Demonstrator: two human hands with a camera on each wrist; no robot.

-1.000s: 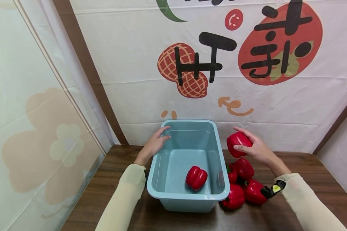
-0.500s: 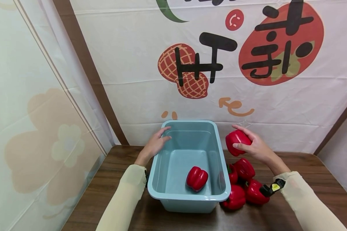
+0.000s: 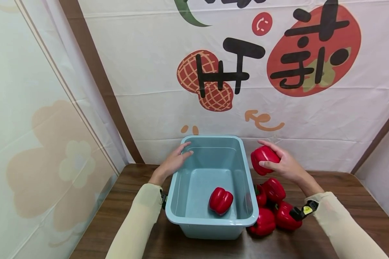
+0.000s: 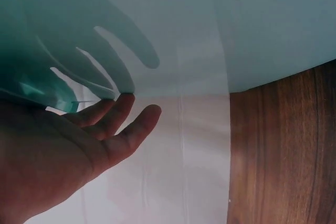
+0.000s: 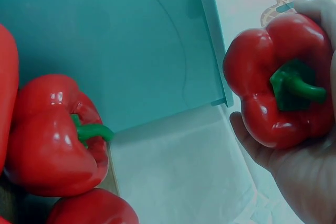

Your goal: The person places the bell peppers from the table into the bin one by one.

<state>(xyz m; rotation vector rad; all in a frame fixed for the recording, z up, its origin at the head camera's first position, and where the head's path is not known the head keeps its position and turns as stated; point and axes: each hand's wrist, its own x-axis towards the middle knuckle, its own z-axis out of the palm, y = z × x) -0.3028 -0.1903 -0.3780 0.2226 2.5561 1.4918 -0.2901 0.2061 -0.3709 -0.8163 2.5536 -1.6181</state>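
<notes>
My right hand (image 3: 286, 165) holds a red bell pepper (image 3: 264, 159) above the table, just right of the blue tub (image 3: 214, 221). In the right wrist view this held pepper (image 5: 252, 80) shows its green stem, with fingers and thumb around its sides. My left hand (image 3: 173, 162) is at the tub's left rim, its fingers loosely extended. From the left wrist, the fingers (image 4: 142, 127) appear beside the tub wall (image 4: 173, 35); whether they touch it is hard to tell. One red bell pepper (image 3: 220, 200) lies inside the tub, toward its near right corner.
Several more peppers (image 3: 265, 222) are heaped against the tub's right side, below my right hand. The tub stands on a dark wooden table (image 3: 337, 201). A printed white cloth (image 3: 149, 108) hangs behind the table, with another at the left.
My right hand, with the pepper in its grip, has drifted slightly left toward the tub's rim. The left hand and the pepper in the tub stay practically in place.
</notes>
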